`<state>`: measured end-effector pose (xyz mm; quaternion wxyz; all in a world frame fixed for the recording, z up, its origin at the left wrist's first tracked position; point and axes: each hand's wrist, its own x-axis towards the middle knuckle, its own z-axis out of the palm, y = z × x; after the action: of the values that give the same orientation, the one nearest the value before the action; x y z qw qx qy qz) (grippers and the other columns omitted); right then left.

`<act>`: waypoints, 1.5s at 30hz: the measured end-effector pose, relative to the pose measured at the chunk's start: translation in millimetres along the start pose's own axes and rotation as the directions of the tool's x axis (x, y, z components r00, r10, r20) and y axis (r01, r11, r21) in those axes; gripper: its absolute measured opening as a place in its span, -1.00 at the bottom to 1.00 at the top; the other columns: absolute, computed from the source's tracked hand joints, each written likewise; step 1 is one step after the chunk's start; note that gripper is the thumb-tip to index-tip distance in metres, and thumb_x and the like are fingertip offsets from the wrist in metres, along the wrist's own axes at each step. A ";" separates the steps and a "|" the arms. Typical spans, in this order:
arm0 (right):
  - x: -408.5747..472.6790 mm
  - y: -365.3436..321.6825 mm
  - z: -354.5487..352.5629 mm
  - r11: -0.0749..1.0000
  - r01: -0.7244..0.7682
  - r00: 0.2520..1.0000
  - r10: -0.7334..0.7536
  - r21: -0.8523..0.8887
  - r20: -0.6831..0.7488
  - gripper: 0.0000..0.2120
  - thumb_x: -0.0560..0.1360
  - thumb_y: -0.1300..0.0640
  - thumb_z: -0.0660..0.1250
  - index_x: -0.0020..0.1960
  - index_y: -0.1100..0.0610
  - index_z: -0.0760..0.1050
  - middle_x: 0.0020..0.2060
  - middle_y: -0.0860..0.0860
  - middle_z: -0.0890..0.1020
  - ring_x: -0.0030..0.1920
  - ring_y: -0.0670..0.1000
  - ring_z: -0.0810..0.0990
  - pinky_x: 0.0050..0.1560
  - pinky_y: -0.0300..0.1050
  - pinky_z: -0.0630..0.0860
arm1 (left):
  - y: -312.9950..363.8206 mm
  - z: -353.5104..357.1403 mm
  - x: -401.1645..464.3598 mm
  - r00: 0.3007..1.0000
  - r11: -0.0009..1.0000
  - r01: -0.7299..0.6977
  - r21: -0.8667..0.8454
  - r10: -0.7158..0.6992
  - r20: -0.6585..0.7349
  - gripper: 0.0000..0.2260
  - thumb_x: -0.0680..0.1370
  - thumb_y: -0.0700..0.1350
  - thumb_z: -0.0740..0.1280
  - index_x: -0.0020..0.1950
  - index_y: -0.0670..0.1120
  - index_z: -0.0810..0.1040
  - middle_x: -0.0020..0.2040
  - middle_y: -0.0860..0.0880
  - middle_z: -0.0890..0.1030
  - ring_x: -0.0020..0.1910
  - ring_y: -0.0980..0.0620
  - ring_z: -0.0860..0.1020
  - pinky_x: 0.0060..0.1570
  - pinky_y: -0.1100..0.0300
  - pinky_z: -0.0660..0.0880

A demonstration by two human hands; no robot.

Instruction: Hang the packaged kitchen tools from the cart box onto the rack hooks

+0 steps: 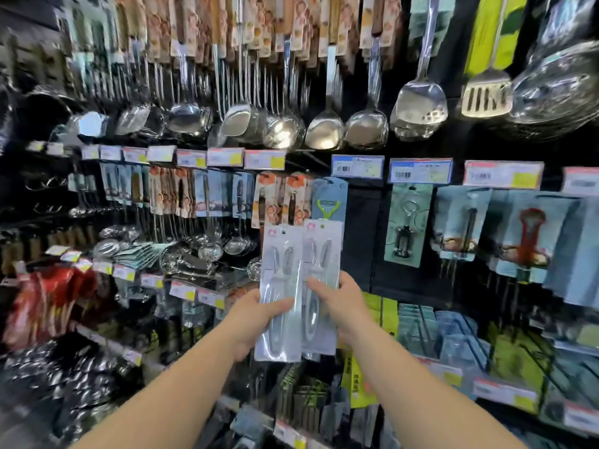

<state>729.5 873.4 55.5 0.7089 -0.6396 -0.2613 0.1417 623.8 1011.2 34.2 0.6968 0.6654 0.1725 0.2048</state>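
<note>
Store aisle, dark pegboard rack point(363, 241) fills the frame, motion-blurred at the edges. Upper half: steel ladles and spatulas point(324, 128) hanging in a row, slotted turner point(486, 95) upper right. Price tags point(264, 159) run across mid-frame. Below them carded tools: green peeler point(329, 207) at centre, corkscrew card point(406, 225) to its right.

Centre frame: two packaged kitchen tools, upright and side by side, edges overlapping. Left package point(280, 286) and right package point(322, 280) are both clear blisters on white/grey cards, with a pink logo and hang hole on top and a metal utensil inside; type is unreadable.

Left hand point(256, 322) grips the left package's lower half, thumb across the front. Right hand point(340, 303) grips the right package's right edge, thumb on the front. Both packs sit in front of the rack, just below the green peeler.
</note>
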 end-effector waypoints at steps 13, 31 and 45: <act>100.2 19.1 15.9 0.997 -0.003 0.995 -0.005 -0.073 -0.096 -0.67 0.41 0.02 0.51 0.13 -0.02 0.52 0.01 -0.12 0.68 -0.01 -0.10 0.64 -0.06 -0.15 0.55 | -0.2 -22.8 118.1 0.997 0.998 0.003 -0.069 0.003 0.083 -0.37 0.23 0.14 0.57 0.15 -0.19 0.56 0.02 -0.13 0.73 0.02 -0.15 0.70 0.11 -0.11 0.57; 109.6 0.1 -11.0 0.970 0.184 0.861 -0.236 -0.157 -0.450 -0.73 0.47 0.11 0.47 0.14 0.03 0.53 0.00 -0.08 0.68 0.01 -0.08 0.65 0.02 -0.14 0.55 | 10.3 -1.7 188.4 0.949 0.999 0.030 -0.044 -0.015 0.316 -0.63 0.46 0.01 0.50 0.16 -0.15 0.56 0.04 -0.12 0.73 0.04 -0.16 0.69 0.19 -0.21 0.55; 121.3 -0.5 -2.9 0.971 0.177 0.910 -0.224 -0.161 -0.349 -0.73 0.45 0.08 0.49 0.12 0.04 0.54 -0.01 -0.07 0.69 0.01 -0.07 0.67 0.00 -0.14 0.57 | 19.0 8.8 183.8 0.940 0.990 0.027 -0.137 0.022 0.340 -0.68 0.45 -0.07 0.49 0.06 -0.21 0.50 0.05 -0.19 0.69 0.04 -0.19 0.67 0.15 -0.18 0.56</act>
<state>830.9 935.8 78.9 0.7141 -0.6678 -0.1980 -0.0696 784.6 1098.9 59.5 0.7612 0.6402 0.0355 0.0974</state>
